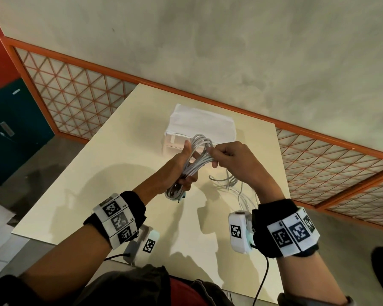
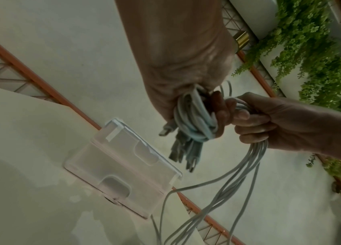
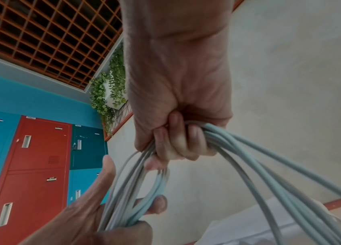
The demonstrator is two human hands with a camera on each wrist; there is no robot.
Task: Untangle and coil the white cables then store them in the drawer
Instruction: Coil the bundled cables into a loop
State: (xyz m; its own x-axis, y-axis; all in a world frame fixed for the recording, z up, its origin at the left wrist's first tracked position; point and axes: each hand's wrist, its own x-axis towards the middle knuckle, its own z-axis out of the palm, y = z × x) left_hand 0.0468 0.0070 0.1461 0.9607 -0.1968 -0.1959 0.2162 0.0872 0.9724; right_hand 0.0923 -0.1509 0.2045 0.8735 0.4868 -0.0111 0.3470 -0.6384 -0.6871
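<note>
My left hand (image 1: 186, 165) grips a coiled bundle of white cables (image 1: 200, 151) above the cream table (image 1: 93, 173), with the thumb up beside the loops. Just to its right, my right hand (image 1: 219, 155) pinches several strands at the coil's side. In the left wrist view the left hand (image 2: 186, 79) clamps the bundle (image 2: 192, 116), plug ends hanging below, while the right hand (image 2: 270, 122) holds strands that trail down. From the right wrist, the right hand (image 3: 176, 140) and the left hand (image 3: 107, 215) hold the same cables (image 3: 142, 190). The small translucent drawer unit (image 1: 199, 122) stands behind the hands.
Loose white cable (image 1: 237, 188) lies on the table under the right hand. An orange lattice railing (image 1: 75, 96) runs behind the table. Coloured lockers (image 3: 39, 149) stand to the left. The table's near edge is by my waist.
</note>
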